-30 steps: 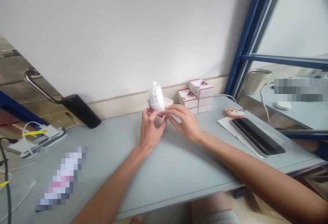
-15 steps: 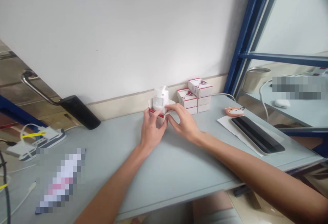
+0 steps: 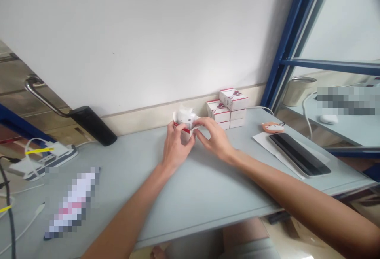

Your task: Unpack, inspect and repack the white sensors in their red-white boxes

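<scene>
A small white and red cardboard box (image 3: 186, 131) stands open on the grey desk (image 3: 208, 199). Out of its top sticks a white object in clear plastic wrap (image 3: 185, 116); what kind it is I cannot make out. My left hand (image 3: 177, 144) is closed around the box's left and front sides, thumb at the front. From the right, my right hand (image 3: 214, 137) has its fingertips at the wrapped object and the box's right flap, thumb below near the box's edge. Right of the box, several similar white and red boxes (image 3: 227, 106) are stacked against the wall.
A phone (image 3: 299, 154) lies on white paper (image 3: 261, 142) at the right, near an orange animal-faced case (image 3: 272, 127). On the left are a black padded handle (image 3: 93, 125), a power strip (image 3: 56, 156) with cables and a blurred-out packet (image 3: 73, 205). A blue frame (image 3: 279, 53) borders the right.
The wrapped white object sits lower in the open box than before. Both hands stay at the box, and my right fingers have shifted slightly.
</scene>
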### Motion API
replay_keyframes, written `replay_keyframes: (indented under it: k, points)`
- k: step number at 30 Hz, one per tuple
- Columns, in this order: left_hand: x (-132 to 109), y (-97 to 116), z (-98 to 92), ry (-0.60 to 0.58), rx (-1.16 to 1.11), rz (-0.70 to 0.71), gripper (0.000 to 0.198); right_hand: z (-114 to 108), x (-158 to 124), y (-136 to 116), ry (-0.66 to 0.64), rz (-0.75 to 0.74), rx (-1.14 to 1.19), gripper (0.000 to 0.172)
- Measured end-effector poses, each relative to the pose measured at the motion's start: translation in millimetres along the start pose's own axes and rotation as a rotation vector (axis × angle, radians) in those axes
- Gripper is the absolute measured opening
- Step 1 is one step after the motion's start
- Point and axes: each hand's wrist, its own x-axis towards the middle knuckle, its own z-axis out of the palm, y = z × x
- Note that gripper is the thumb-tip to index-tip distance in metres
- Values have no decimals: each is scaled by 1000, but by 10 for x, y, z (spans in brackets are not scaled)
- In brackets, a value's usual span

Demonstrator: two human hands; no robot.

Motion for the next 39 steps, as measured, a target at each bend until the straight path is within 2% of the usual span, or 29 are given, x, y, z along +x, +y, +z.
replay_keyframes:
  k: [3,5,9,12,15,19,23,26,29,33,36,39]
  points:
    - [4,10,5,45,-14,16,66,2,-11,10,11,45,26,46]
    - [10,26,-2,33,-12,-4,73,-7,-6,7,2,38,16,49]
    - [27,67,-31,-5,13,-27,43,-19,9,-12,-1,-36,-53,24]
    - [34,73,-44,2,14,-27,36,-14,4,-23,-3,-37,-68,20]
    - [31,55,-39,24,-6,-13,57,-12,-8,-35,-8,26,-8,31]
    - [13,58,-7,61,-75,-34,79,3,-16,-67,88,108,139,46]
    - [11,118,22,75,-198,-161,93,62,-19,-75,163,270,297,58]
    - [21,144,24,30,-328,-254,106,93,-2,-38,186,430,355,63]
    - [27,139,10,-26,-371,-273,94,82,35,6,196,505,315,59]
    - [41,139,-27,-21,-315,-221,66,47,72,26,174,466,232,57]
    - [66,147,-53,9,-254,-122,50,19,86,3,160,490,220,66]
    - [82,144,-63,34,-192,-53,43,-29,114,-53,67,650,380,79]
